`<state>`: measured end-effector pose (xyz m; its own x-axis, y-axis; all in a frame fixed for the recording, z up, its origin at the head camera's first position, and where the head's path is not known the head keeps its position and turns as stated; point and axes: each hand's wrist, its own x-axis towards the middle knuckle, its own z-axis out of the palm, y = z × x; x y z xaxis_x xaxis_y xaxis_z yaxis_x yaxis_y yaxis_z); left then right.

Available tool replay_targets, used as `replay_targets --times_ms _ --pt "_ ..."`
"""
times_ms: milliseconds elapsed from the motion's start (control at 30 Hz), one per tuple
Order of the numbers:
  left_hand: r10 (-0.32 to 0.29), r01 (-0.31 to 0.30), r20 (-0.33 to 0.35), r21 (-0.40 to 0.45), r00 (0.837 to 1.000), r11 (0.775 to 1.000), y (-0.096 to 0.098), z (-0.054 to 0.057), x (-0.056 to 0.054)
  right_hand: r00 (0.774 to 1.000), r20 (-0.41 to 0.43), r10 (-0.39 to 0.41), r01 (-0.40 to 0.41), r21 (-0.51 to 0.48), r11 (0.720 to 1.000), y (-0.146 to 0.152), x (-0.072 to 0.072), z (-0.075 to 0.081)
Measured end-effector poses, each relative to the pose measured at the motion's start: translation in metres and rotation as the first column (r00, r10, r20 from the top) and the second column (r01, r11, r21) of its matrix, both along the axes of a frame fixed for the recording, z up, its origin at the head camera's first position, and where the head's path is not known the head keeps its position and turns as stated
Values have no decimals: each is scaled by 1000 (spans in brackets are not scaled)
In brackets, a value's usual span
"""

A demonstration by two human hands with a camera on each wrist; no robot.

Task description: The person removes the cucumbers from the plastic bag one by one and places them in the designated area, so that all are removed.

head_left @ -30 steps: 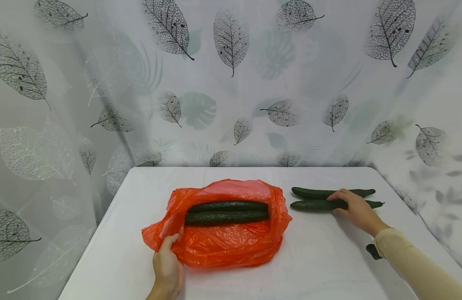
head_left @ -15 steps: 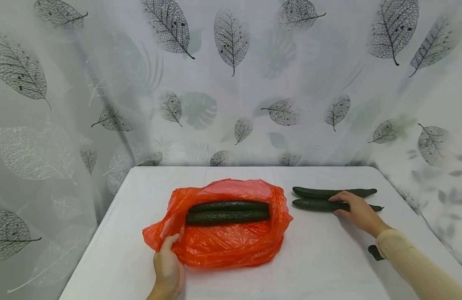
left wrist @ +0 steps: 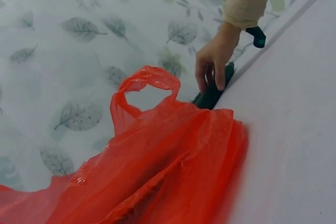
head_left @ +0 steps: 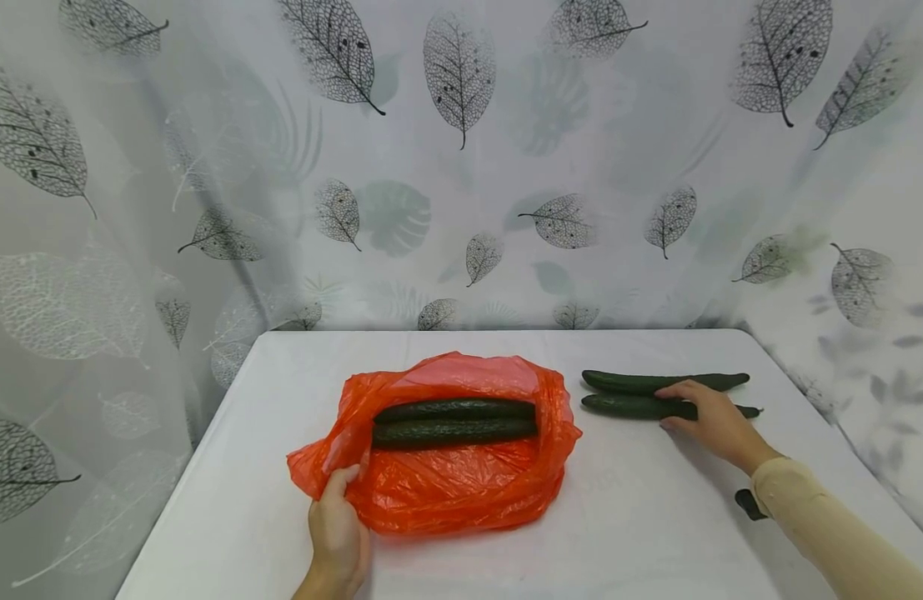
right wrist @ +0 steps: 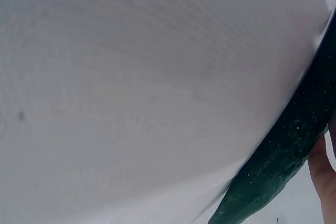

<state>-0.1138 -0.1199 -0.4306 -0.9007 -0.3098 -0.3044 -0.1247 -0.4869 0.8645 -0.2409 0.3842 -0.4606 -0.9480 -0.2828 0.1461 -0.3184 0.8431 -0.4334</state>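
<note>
An orange-red plastic bag (head_left: 461,492) lies on the table with its mouth spread. Two dark green cucumbers, a rear one (head_left: 453,410) and a front one (head_left: 453,432), lie side by side inside it. My left hand (head_left: 335,533) grips the bag's left front edge, thumb on top. To the right of the bag, two more cucumbers rest on the table. My right hand (head_left: 719,429) holds the nearer cucumber (head_left: 619,407) around its right half; the farther cucumber (head_left: 619,383) lies just behind. In the right wrist view, fingers (right wrist: 321,174) touch the cucumber's side.
A white-covered table (head_left: 641,517) carries everything. Behind it and at both sides hangs a leaf-patterned curtain (head_left: 506,167). A small dark object (head_left: 749,505) sits at the right cuff. In the left wrist view, a bag handle loop (left wrist: 144,82) stands up.
</note>
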Motion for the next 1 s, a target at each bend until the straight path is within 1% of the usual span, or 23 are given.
replay_targets --times_ms 133,367,500,633,700,800,1000 --pt "-12 12 2 -15 1000 1000 1 1 0 1000 6 -17 17 -14 1000 1 1 0" --pt "-8 8 8 -8 1000 1000 3 3 1 999 -18 -29 29 -46 999 0 3 3" --pt "-6 6 8 -9 1000 1000 3 4 2 998 -42 -36 33 -73 997 -6 4 5" --pt "-3 3 4 -11 1000 1000 3 3 2 997 -71 -35 26 -126 992 -18 4 10" --pt "-2 2 8 -9 1000 1000 3 3 1 996 -79 -36 23 -156 987 -27 4 13" --pt "-2 2 -4 -10 1000 1000 3 2 2 997 -76 -34 19 -190 982 -41 4 22" --pt "-7 6 -14 -6 1000 1000 4 3 2 998 -65 -10 -7 -261 965 -79 6 46"
